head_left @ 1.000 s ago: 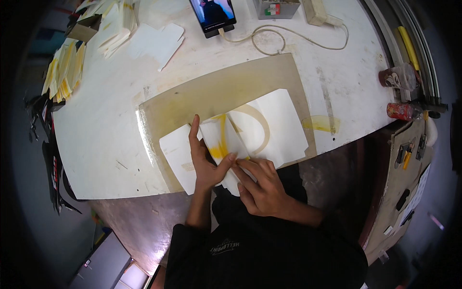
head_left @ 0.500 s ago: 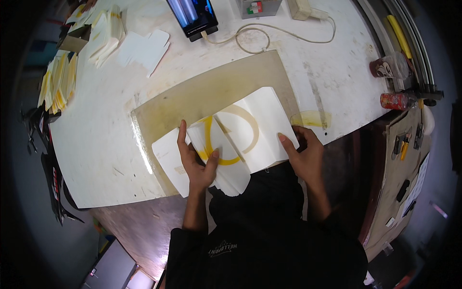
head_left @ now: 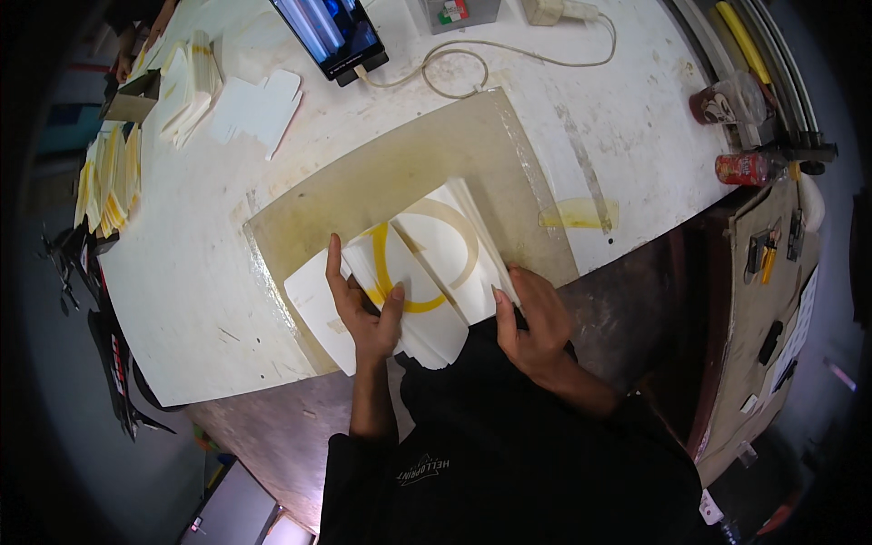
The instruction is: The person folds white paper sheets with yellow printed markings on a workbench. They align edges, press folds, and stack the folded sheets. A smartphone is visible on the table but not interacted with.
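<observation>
The folded white paper (head_left: 434, 247), marked with a yellow arc and a tan arc, is gripped between the two hands over the near edge of the surface (head_left: 182, 300). Its left part is pressed under the thumb of the left hand (head_left: 368, 322), whose index finger is extended; the fingers beneath are partly hidden. Its right edge is pinched between thumb and fingers by the right hand (head_left: 538, 327). A tan mat (head_left: 363, 186) is partly covered by the paper. Beyond it, a flat white cutout (head_left: 256, 111) and a phone (head_left: 331, 41) are seen, the latter joined to a cable (head_left: 454, 54).
</observation>
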A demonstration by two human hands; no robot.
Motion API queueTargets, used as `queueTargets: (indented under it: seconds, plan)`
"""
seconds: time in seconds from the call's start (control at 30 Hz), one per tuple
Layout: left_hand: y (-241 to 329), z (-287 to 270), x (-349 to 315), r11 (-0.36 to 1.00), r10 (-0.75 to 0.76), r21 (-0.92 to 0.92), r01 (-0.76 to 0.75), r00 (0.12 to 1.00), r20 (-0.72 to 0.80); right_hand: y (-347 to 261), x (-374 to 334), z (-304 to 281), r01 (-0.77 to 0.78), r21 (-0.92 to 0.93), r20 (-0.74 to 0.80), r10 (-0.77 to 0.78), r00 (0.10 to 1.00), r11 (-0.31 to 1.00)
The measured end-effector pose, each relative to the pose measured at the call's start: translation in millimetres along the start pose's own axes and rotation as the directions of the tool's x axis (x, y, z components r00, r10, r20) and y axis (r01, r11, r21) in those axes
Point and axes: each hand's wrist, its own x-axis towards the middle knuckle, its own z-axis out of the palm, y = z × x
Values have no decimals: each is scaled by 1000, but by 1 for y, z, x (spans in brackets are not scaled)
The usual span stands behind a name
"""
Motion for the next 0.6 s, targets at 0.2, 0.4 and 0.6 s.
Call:
queueTargets:
  seconds: [0.2,0.4,0.6]
  plan:
    - [1,0,0,1000,-8,19,8,1000,-6,-1,-15,14,163,-32,5,-163,987,986]
    - [-1,-1,0,1000,8,-15,-8,1000,1,4,-19,17,174,-35,-10,-174,985,984]
    - [1,3,1,1000,-1,-2,1,1000,19,10,-13,3,-360,50,-53,363,930,932]
